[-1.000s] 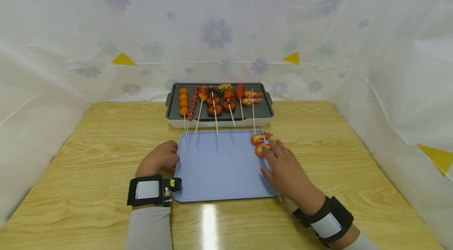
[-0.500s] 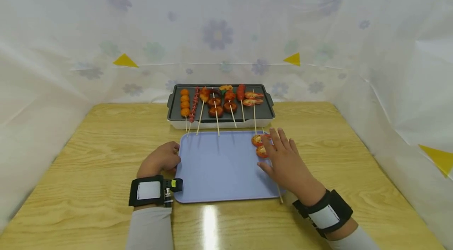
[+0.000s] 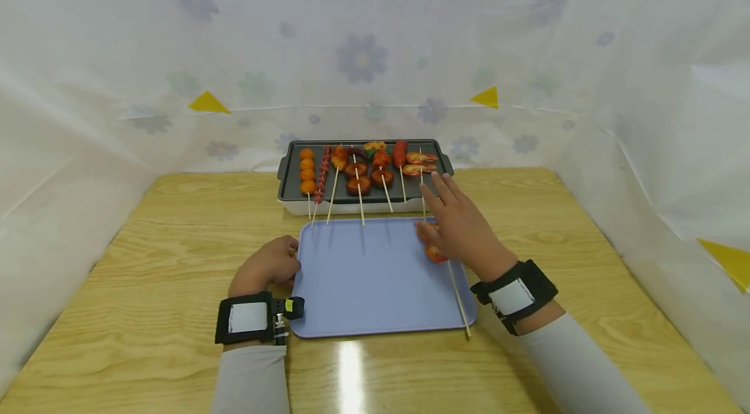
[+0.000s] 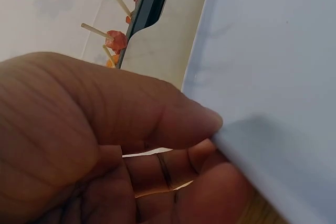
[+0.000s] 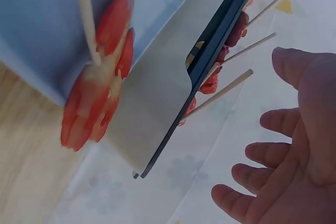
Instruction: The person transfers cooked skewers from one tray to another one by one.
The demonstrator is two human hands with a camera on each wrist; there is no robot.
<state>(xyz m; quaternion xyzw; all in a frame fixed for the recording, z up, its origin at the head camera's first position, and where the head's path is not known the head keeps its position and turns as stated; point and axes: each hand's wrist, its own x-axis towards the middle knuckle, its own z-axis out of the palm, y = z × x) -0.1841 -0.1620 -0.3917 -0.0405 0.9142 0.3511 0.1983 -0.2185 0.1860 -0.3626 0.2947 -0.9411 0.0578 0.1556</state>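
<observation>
My left hand (image 3: 266,264) pinches the left edge of a pale blue tray (image 3: 375,290). In the left wrist view the thumb (image 4: 184,119) lies over the tray's rim and the fingers are beneath. On the tray's right side lies a shrimp skewer (image 3: 436,253), partly hidden under my right hand (image 3: 465,225); its stick passes the front edge. The right hand has its fingers spread and holds nothing. Its fingertips reach the front right of a dark grill pan (image 3: 291,183). Another shrimp skewer (image 3: 418,168) lies at the pan's right end.
More skewers rest side by side on the pan: orange balls (image 3: 307,172), a thin red one (image 3: 321,174), mushrooms (image 3: 359,185) and a red sausage (image 3: 400,153). Several sticks overhang its front edge. A flowered sheet (image 3: 360,59) walls in the wooden table (image 3: 176,225).
My right hand has left the shrimp skewer on the tray and moved forward toward the grill pan, with its fingers spread. The left hand still holds the tray edge.
</observation>
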